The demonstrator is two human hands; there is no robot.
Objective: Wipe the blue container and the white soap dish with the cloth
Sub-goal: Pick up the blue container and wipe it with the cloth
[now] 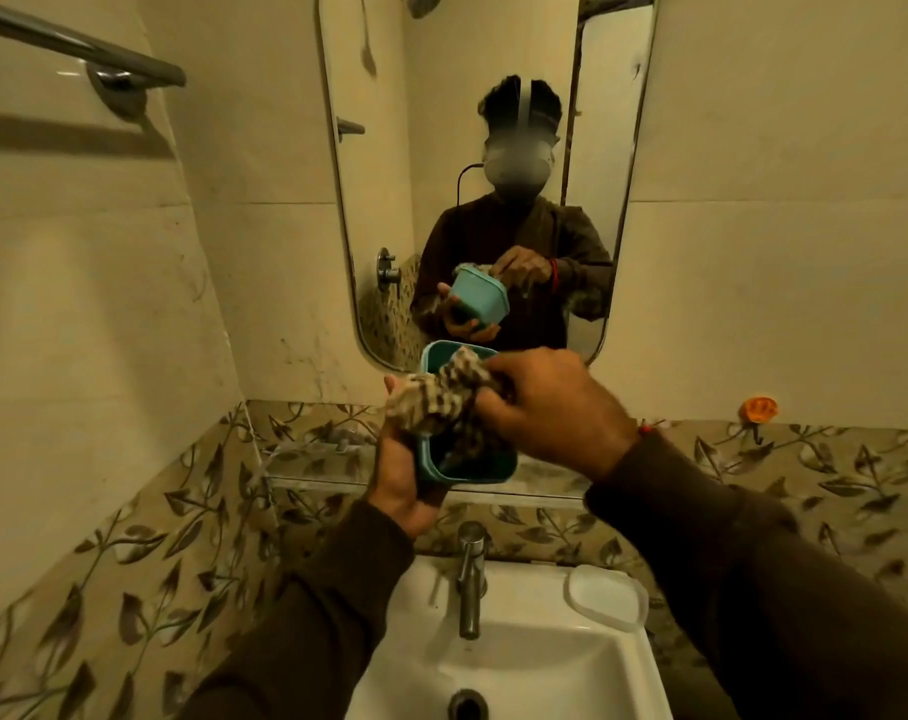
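Observation:
I hold the blue container [444,357] up in front of the mirror, its open side turned toward me. My left hand [402,480] grips it from below and the left side. My right hand [550,402] clutches the checked cloth [436,402], which is pushed into the container's mouth and hangs over its left rim. The white soap dish [607,597] lies on the right rim of the sink, untouched and apart from both hands.
A white sink [519,652] with a metal tap [470,579] is below my arms. A narrow glass shelf [311,483] runs along the leaf-patterned tiles. The mirror [493,174] reflects me. A towel rail [77,49] is upper left, an orange hook [761,407] at right.

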